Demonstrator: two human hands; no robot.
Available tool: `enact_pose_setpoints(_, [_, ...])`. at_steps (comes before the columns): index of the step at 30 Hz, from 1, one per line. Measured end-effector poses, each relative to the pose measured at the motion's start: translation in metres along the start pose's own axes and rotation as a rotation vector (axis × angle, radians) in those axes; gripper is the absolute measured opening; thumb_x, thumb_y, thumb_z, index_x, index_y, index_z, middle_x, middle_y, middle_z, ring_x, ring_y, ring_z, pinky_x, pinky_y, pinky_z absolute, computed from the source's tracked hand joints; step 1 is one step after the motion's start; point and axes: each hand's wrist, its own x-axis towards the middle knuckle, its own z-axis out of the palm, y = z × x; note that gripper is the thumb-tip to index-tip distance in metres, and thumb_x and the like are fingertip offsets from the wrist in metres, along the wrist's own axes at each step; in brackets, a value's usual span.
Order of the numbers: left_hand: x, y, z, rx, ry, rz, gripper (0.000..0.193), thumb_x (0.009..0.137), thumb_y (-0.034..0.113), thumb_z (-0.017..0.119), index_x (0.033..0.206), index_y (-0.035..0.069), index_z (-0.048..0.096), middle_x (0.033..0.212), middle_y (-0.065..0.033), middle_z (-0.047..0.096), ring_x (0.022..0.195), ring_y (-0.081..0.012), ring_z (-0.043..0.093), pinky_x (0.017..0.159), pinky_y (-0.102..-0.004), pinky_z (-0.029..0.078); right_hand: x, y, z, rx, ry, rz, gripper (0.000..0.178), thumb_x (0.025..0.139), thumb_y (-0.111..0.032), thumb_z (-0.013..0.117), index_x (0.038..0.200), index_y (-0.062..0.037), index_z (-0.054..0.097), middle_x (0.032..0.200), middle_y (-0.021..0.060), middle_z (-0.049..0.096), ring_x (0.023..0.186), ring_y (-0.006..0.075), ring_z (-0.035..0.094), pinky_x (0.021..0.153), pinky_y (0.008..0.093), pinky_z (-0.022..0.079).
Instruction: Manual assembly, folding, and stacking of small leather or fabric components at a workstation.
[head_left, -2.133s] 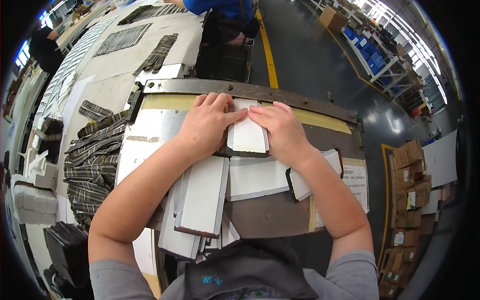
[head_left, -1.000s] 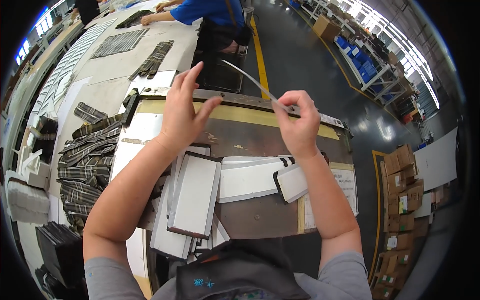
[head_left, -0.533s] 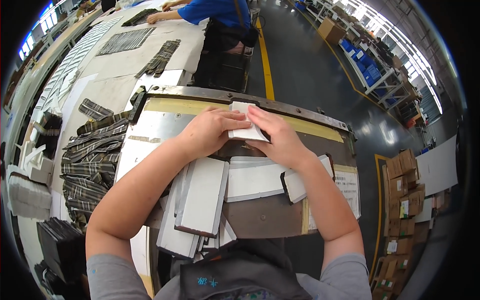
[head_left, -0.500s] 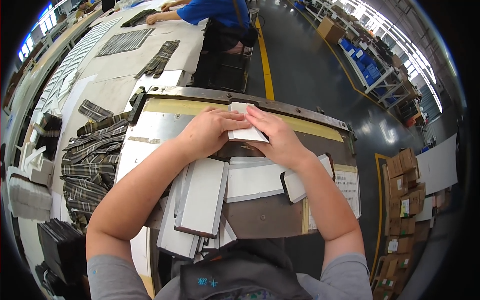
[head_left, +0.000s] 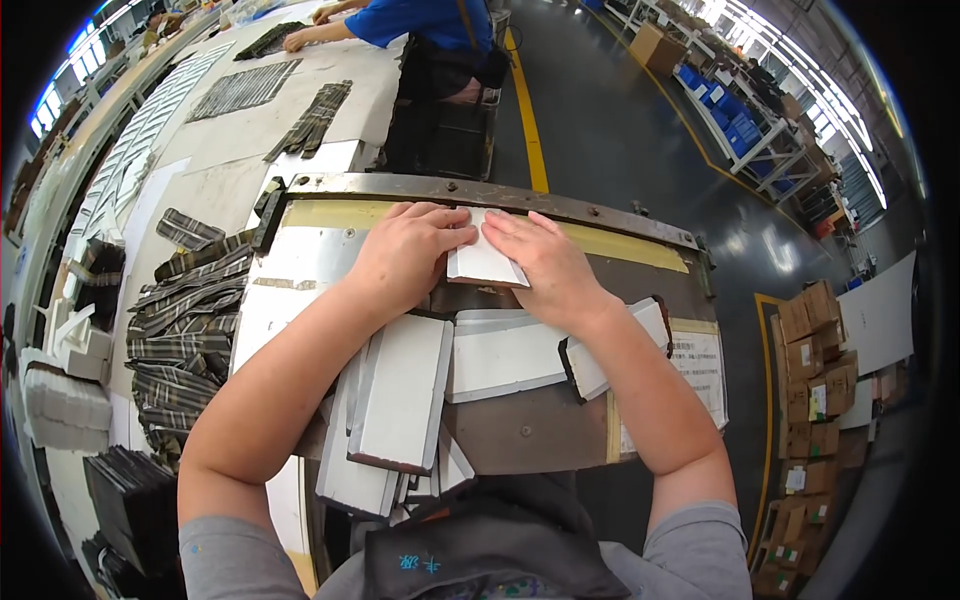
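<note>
Here, both hands press a small white piece flat near the far edge of the worktable.

The left hand point(head_left: 405, 255) and the right hand point(head_left: 552, 268) lie palm-down with fingers spread over the white piece point(head_left: 483, 265); neither hand is closed around it, they only pin it against the worktable point(head_left: 520, 430), just short of the metal bar point(head_left: 470, 192) along that far edge. Nearer the person, a stack of white panels point(head_left: 395, 400) leans off the near-left corner, and a wide white panel point(head_left: 500, 355) lies mid-table. Striped fabric strips point(head_left: 190, 310) sit beyond the left edge. The likely trouble is uneven pressure: if one palm pushes harder, the piece may skew or crease. The forearms pass right over the loose stack and could nudge it off the near edge.
</note>
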Motion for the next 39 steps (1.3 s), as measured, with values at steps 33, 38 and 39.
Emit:
enact_pose_setpoints(33, [-0.002, 0.013, -0.094, -0.314, -0.471, 0.027, 0.040, 0.074, -0.005, 0.073, 0.109, 0.015, 0.080, 0.113, -0.0041, 0.076, 0.109, -0.0254, 0.066, 0.104, -0.0379, 0.046, -0.028, 0.005, -0.114, 0.272, -0.277, 0.229, 0.064, 0.076, -0.022, 0.082, 0.134, -0.0055, 0.062, 0.139, 0.0179, 0.061, 0.116, 0.0326, 0.065, 0.101, 0.0393, 0.051])
enact_pose_setpoints(38, [-0.010, 0.041, -0.110, -0.212, -0.497, 0.197, 0.035, 0.079, -0.009, 0.069, 0.107, 0.010, 0.078, 0.113, -0.0068, 0.075, 0.112, -0.0288, 0.066, 0.100, -0.0407, 0.049, -0.115, -0.018, -0.103, 0.029, -0.289, 0.168, 0.074, 0.069, -0.022, 0.088, 0.136, -0.0068, 0.062, 0.147, 0.0148, 0.055, 0.137, 0.0324, 0.050, 0.114, 0.0428, 0.039])
enact_pose_setpoints(39, [-0.004, 0.053, -0.105, -0.307, -0.486, 0.227, 0.034, 0.079, -0.009, 0.068, 0.107, 0.008, 0.078, 0.114, -0.0075, 0.075, 0.113, -0.0296, 0.065, 0.100, -0.0415, 0.048, -0.126, -0.026, -0.096, 0.100, -0.213, 0.247, 0.071, 0.071, -0.020, 0.087, 0.137, -0.0078, 0.062, 0.148, 0.0143, 0.055, 0.143, 0.0321, 0.044, 0.118, 0.0443, 0.033])
